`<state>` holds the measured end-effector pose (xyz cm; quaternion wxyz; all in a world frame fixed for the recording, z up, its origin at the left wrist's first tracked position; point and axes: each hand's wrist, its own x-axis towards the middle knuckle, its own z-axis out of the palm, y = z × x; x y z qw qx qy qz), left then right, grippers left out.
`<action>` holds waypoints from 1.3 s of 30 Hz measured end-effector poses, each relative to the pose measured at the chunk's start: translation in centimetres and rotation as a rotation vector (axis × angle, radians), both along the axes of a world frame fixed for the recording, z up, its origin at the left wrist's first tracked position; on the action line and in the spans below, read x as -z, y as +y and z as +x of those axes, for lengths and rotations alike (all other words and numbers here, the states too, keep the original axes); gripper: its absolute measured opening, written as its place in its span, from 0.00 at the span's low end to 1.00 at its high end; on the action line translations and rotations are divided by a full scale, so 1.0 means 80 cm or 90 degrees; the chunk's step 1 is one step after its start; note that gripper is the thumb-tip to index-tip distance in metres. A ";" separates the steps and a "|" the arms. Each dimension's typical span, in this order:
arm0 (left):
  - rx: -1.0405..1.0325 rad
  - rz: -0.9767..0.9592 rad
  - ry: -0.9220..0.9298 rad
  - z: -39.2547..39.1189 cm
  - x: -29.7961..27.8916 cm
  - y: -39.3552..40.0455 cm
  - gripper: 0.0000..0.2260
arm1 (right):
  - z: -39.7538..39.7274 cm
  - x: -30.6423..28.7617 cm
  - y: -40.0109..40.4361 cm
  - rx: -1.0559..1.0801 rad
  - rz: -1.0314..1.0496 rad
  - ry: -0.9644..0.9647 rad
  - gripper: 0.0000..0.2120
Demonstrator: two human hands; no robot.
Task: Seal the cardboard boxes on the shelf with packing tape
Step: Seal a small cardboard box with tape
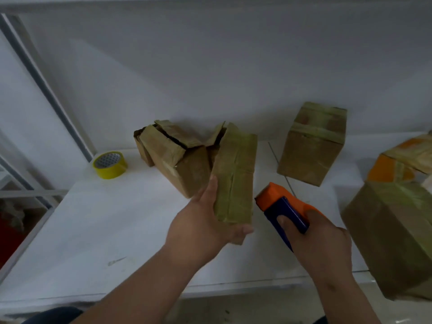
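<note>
Centre frame, the left hand [205,220] grips a taped narrow box [233,178]; the right hand [320,239] clutches the orange tape dispenser [284,206]. Behind, an open-flapped box [173,155] awaits sealing, I'd judge; the upper-right box [311,143] looks taped.

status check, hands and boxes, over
Left hand holds taped box. Right hand grips tape dispenser. Box with open flaps just behind, untaped.
</note>
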<state>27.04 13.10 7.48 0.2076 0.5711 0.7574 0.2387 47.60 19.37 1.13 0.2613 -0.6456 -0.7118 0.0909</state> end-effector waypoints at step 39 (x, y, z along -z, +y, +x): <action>-0.013 -0.080 0.198 -0.025 0.049 0.353 0.21 | 0.048 -0.047 0.101 0.099 -0.038 0.185 0.17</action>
